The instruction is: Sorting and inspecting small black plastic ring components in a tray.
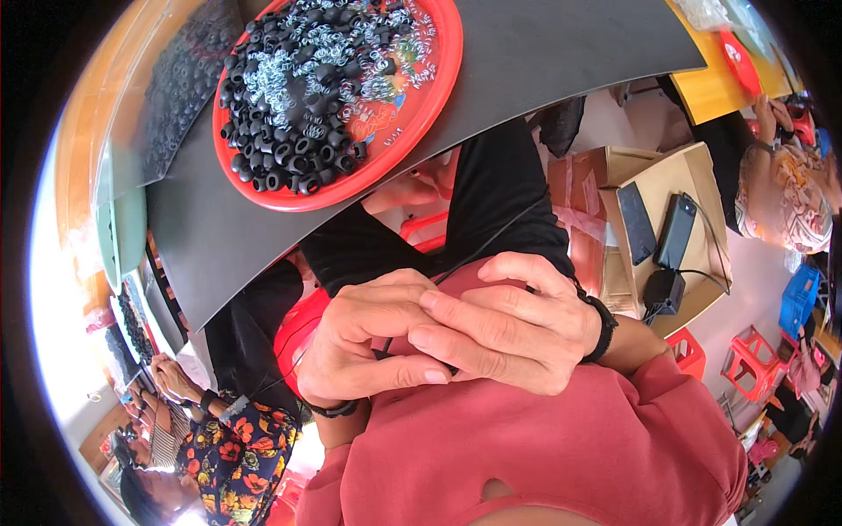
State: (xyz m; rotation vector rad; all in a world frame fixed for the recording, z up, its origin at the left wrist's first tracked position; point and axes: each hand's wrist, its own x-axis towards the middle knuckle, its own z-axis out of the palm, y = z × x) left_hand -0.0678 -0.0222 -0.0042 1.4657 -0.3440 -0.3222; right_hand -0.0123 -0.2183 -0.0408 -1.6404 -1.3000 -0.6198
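Above my lap, my left hand (373,337) and my right hand (513,324) are pressed together with fingers bent. Between their fingertips only slivers of something small and dark show; the fingers hide the rest, so its kind cannot be told. Beyond my hands, a round red tray (399,145) stands on the dark table. It carries a heap of small black hollow plastic caps (285,162) and a scatter of small silvery metal springs (272,83). Neither hand touches the tray.
The dark tabletop (544,53) spans the far side, its near edge over my knees. A clear plastic sheet (145,131) stands at left. At right, an open cardboard box (702,175) holds a black power bank (675,230) and cables. Other people sit at both sides, near red stools (752,364).
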